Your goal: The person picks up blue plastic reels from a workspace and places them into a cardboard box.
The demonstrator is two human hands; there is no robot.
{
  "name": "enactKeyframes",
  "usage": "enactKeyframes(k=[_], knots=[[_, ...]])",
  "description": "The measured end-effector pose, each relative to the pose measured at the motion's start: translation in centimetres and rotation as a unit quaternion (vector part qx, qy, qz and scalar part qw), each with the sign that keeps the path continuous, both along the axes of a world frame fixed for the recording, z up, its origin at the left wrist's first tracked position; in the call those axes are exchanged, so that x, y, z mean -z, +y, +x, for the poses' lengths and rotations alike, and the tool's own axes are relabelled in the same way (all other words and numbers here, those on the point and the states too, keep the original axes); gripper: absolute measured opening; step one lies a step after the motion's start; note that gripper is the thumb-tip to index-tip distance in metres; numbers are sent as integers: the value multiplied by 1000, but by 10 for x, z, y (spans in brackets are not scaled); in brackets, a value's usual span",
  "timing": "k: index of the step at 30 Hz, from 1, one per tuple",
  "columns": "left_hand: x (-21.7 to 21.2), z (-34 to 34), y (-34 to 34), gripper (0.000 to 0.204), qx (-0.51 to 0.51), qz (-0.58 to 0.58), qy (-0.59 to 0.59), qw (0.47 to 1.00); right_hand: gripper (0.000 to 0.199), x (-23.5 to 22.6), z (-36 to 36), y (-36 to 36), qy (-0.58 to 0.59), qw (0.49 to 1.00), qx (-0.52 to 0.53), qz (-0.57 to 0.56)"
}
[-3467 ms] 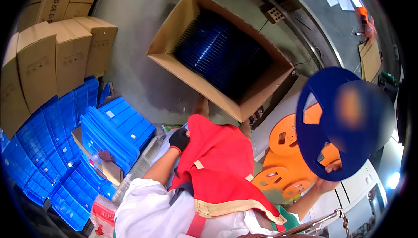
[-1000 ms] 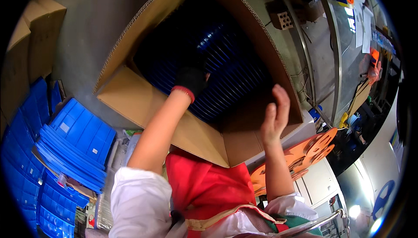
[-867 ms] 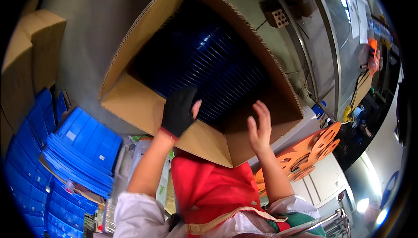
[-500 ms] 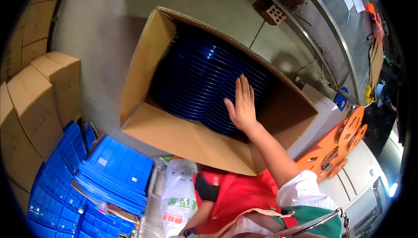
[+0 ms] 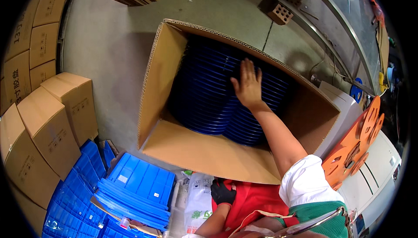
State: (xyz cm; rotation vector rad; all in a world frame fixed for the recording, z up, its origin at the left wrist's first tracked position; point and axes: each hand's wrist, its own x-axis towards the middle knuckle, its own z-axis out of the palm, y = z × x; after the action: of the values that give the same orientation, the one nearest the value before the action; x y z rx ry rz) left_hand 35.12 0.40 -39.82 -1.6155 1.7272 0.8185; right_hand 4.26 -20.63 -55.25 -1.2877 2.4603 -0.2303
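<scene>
A large cardboard box stands open before me. Inside it are two side-by-side rows of dark blue, shiny round discs, their rims packed close together. My right hand, bare, lies over the upper part of the right-hand row with its fingers stretched out and thumb apart. It grips nothing. Down by the box's near edge, my left hand wears a black glove and is against my red apron. Its fingers are loosely bent, the thumb stands apart, and no held thing shows.
Stacked blue plastic panels and a white printed sack lie at the near left. Closed cartons line the left side. Orange cut-out discs lean at the right. A metal-framed table stands at the far right.
The box and surroundings have shifted right and down in view. My right hand has moved farther up the discs toward the box's far side. The gloved left hand shows more fully.
</scene>
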Motion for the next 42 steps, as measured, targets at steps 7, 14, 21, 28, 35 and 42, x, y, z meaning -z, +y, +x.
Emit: enactKeyframes(k=[7,14,21,28,35,42], knots=[[0,2,-14,66,-2,-13,26,1000,65,15,-3,-72,45,994,-84,-46],[0,9,-15,66,-16,2,24,1000,60,12,-19,-35,62,991,-109,-47],[-1,8,-18,66,-53,22,19,998,45,10,-4,-124,39,974,-185,-127],[4,18,-10,63,-63,36,13,997,50,18,17,-117,-10,985,-172,-34],[6,18,-7,66,-80,45,-9,996,49,5,18,-127,152,965,-205,-66],[3,16,-5,67,-81,44,-10,996,43,19,16,-131,92,989,-115,-31]])
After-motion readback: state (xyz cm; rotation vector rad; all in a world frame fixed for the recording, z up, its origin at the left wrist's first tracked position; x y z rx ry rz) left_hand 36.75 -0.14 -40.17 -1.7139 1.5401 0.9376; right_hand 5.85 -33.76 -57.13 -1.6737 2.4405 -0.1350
